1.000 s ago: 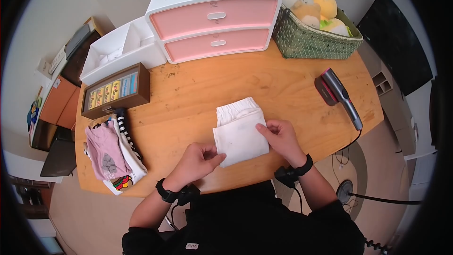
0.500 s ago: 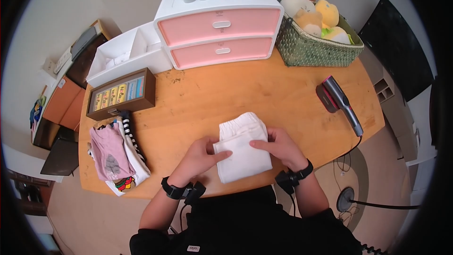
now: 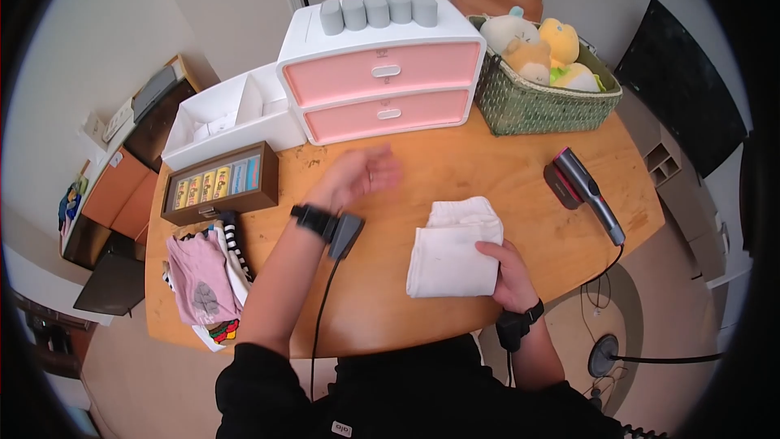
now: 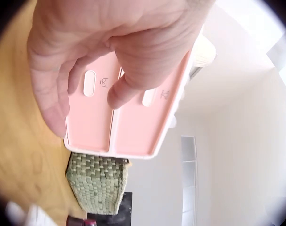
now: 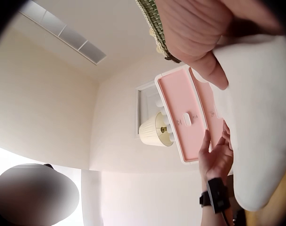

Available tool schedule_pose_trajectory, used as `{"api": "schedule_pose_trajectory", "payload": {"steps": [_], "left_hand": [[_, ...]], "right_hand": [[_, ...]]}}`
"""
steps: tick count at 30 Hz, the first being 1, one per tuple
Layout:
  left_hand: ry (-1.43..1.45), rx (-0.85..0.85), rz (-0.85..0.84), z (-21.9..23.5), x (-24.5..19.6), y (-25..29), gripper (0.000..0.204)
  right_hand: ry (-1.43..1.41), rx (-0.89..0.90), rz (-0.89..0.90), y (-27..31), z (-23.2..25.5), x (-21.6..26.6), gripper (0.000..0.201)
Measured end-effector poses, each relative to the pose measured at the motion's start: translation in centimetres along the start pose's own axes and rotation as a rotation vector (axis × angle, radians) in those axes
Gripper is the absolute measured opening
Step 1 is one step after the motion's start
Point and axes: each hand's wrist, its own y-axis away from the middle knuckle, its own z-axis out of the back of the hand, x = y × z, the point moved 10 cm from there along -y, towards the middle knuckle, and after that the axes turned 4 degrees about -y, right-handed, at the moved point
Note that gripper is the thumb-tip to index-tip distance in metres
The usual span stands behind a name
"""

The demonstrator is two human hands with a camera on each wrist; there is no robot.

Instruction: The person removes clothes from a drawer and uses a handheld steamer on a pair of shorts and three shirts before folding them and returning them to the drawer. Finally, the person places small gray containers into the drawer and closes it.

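Note:
Folded white pants (image 3: 453, 262) with a gathered elastic waistband are at the front right of the table. Along their right edge my right hand (image 3: 510, 276) grips them, thumb on top and the fingers hidden underneath. My left hand (image 3: 361, 177) is held out over the table with nothing in it, in front of a white drawer unit with two pink drawers (image 3: 382, 73). In the left wrist view, that hand's thumb and fingers are spread apart and overlap the pink drawer fronts (image 4: 89, 125).
Folded clothes (image 3: 203, 272) lie stacked at the left, by a brown box (image 3: 268, 187) of small packets and a white divided bin (image 3: 183, 146). A green basket (image 3: 544, 114) of plush toys stands back right, and a corded handheld steamer (image 3: 587, 187) lies at the right.
My left hand has let go of the white pants and moved up and forward toward the drawers. The right hand has shifted the pants to the right.

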Motion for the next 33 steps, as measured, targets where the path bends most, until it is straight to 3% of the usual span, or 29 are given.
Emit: {"api": "schedule_pose_trajectory", "payload": {"steps": [3, 6, 12, 16, 24, 27, 28, 31, 33], "left_hand": [[0.209, -0.240, -0.136, 1.7, -2.9, -5.8, 0.039], [0.298, -0.257, -0.228, 1.0, -3.6, -8.6, 0.036], [0.307, -0.488, -0.248, 0.8, -2.6, -8.7, 0.032], [0.330, -0.443, -0.182, 0.3, -1.2, -8.2, 0.030], [0.361, -0.389, -0.126, -2.7, 3.3, -1.6, 0.026], [0.402, -0.358, -0.128, -3.8, 5.1, 0.1, 0.027], [0.409, -0.352, -0.130, -4.4, 5.4, 0.9, 0.027], [0.421, -0.329, -0.119, -5.6, 6.3, 2.8, 0.028], [0.416, -0.304, -0.108, -5.9, 7.4, 3.1, 0.029]], "right_hand": [[0.015, -0.073, 0.050, 1.0, 1.9, 0.6, 0.044], [-0.010, -0.104, 0.084, 2.1, 2.8, 1.4, 0.044], [-0.017, -0.167, 0.142, 3.3, 4.7, 2.8, 0.045], [-0.016, -0.154, 0.207, 3.6, 4.6, 5.0, 0.047], [0.082, -0.075, 0.298, 2.4, 2.3, 10.5, 0.056], [0.130, -0.015, 0.337, 1.1, -0.9, 13.0, 0.057], [0.117, 0.001, 0.349, 0.7, -3.0, 13.9, 0.049], [0.154, 0.078, 0.289, -1.8, -7.7, 15.5, 0.047], [0.147, 0.158, 0.131, -4.6, -10.6, 14.8, 0.050]]}}
